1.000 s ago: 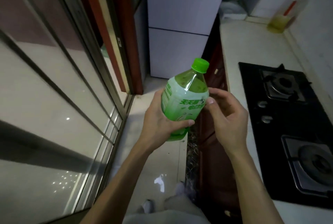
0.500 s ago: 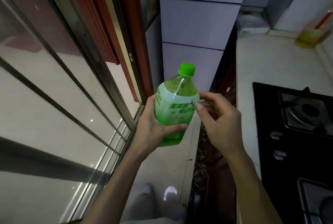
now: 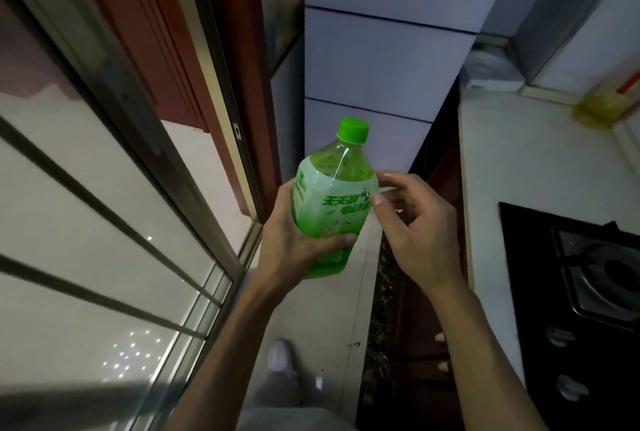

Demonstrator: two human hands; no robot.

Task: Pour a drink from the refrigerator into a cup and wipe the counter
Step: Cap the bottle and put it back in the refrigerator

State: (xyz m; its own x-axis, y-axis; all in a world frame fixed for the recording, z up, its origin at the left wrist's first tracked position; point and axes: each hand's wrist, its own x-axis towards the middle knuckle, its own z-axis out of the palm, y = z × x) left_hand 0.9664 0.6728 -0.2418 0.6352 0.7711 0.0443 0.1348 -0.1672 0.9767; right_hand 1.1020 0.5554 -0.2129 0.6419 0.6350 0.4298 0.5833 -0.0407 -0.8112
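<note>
Kitchen, refrigerator (image 3: 381, 60) ahead; left hand (image 3: 294, 247) grips green bottle (image 3: 332, 195) low; right hand (image 3: 419, 236), loosely curled, touches its side.

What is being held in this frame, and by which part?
The left hand grips the green bottle around its lower body; the right hand only touches its side with loosely curled fingertips.

The label (image 3: 332, 209) on the green bottle (image 3: 348, 162) shows white Chinese characters beginning 天天.
</note>
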